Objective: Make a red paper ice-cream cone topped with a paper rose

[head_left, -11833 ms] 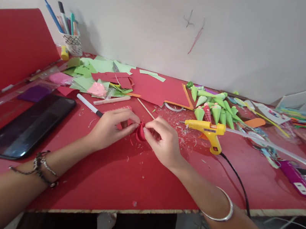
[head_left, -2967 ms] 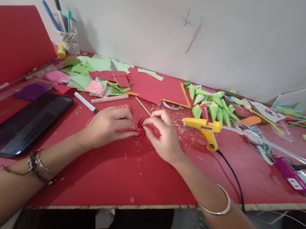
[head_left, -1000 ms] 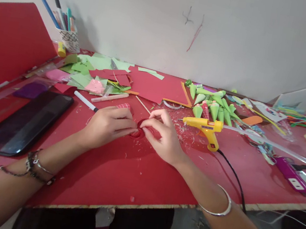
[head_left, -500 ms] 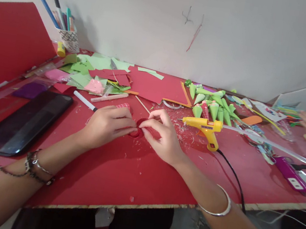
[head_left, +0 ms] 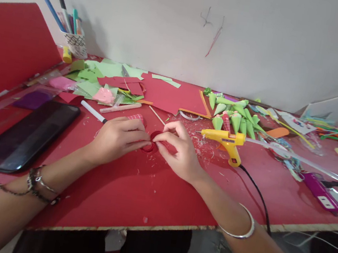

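Note:
A small red rolled paper spiral (head_left: 153, 141) lies on the red table (head_left: 133, 189) between both hands. My left hand (head_left: 119, 138) pinches its left side with fingertips closed. My right hand (head_left: 180, 149) pinches its right side, thumb and forefinger together. A thin wooden stick (head_left: 157, 115) lies just behind them. A yellow glue gun (head_left: 227, 143) stands to the right of my right hand, its black cord (head_left: 257, 196) running to the table's front edge.
A black phone (head_left: 24, 135) lies at the left, a white marker (head_left: 93, 111) beside it. Green and red paper scraps (head_left: 108, 80) and a pen cup (head_left: 76, 43) sit at the back left. Green paper cones (head_left: 238, 114) lie behind the glue gun. A purple power strip (head_left: 322, 191) is at right.
The red spiral has been pressed flatter and rolled tighter on the table. Another person's hand at the far right edge half a second ago has gone. My hands barely moved.

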The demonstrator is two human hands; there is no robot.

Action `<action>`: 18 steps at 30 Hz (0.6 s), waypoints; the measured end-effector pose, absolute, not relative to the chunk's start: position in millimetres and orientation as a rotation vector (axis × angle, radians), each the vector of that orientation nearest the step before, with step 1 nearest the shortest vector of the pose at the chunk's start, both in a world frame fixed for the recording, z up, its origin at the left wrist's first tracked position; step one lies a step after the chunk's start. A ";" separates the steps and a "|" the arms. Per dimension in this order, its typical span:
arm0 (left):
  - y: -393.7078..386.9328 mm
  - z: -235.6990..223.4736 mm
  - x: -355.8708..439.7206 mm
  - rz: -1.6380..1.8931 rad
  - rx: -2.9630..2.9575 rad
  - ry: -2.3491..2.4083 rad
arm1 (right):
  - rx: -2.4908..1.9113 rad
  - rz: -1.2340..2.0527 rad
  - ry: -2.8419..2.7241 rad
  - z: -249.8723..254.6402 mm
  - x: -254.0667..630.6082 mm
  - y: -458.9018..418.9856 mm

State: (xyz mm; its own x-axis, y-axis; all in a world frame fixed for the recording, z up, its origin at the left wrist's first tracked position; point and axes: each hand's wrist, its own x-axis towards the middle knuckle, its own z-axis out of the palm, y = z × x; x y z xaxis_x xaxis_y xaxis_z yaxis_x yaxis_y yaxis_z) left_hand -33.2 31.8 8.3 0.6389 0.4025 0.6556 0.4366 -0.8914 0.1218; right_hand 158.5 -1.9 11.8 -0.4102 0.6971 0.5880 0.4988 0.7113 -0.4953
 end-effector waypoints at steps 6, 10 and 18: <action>33.4 6.0 -33.6 -1.054 -2.835 -0.775 | -0.981 0.261 -2.073 11.7 158.2 -2.0; 33.4 10.1 -32.5 -1.092 -2.867 -0.882 | -1.043 0.174 -1.973 10.9 158.8 -1.1; 37.5 5.0 -32.3 -1.539 -3.221 -1.583 | -0.997 0.114 -1.834 10.3 159.0 -3.0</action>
